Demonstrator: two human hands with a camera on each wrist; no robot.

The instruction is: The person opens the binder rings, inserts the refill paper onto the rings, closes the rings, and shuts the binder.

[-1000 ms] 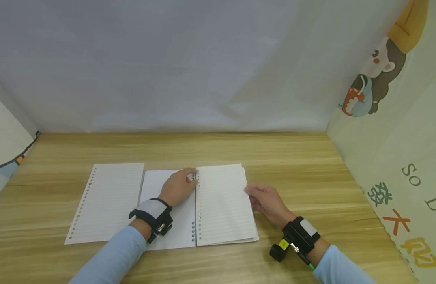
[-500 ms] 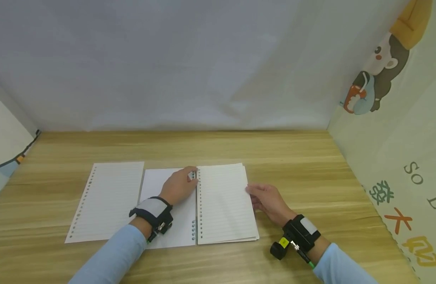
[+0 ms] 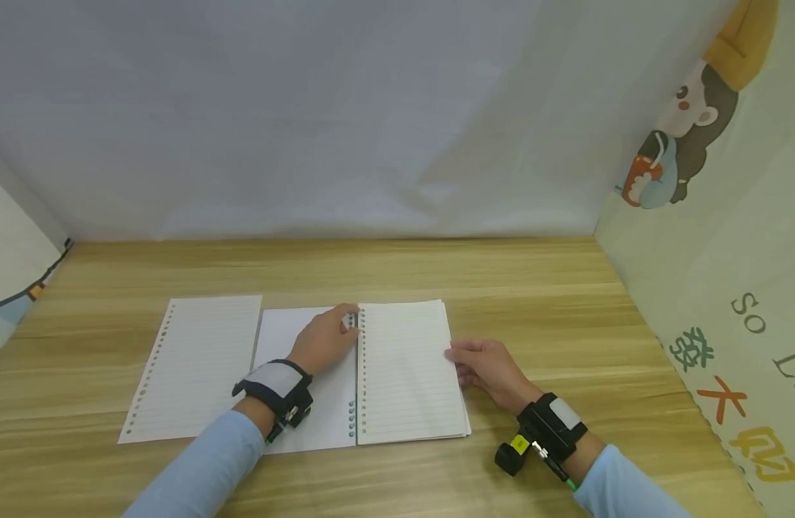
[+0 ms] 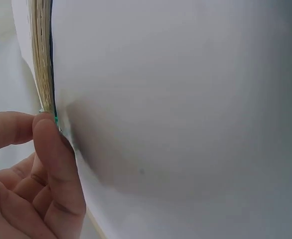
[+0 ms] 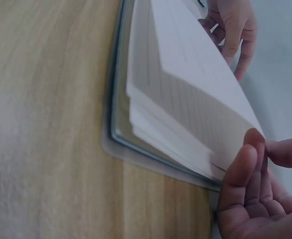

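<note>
A ring-bound loose-leaf notebook (image 3: pixel 403 374) lies spread on the table, lined pages on its right side and a plain white leaf (image 3: pixel 326 424) on its left. My left hand (image 3: pixel 324 342) pinches the binding near its top; in the left wrist view, thumb and forefinger meet at the end of the page stack (image 4: pixel 44 55). At the notebook's right edge, my right hand (image 3: pixel 491 370) pinches the top lined sheet (image 5: pixel 201 64) between thumb and forefinger. The right wrist view has that sheet lifted in a curve over the pages and cover beneath.
A loose lined sheet (image 3: pixel 196 367) with punched holes down its left edge lies left of the notebook, partly beneath the left forearm. The wooden table (image 3: pixel 345 273) ends at a pale back wall (image 3: pixel 306 122). A printed panel (image 3: pixel 708 288) borders the right side.
My right hand has slid slightly down along the page edge, and the top sheet sits a little more evenly over the stack. My left hand keeps its place on the binding.
</note>
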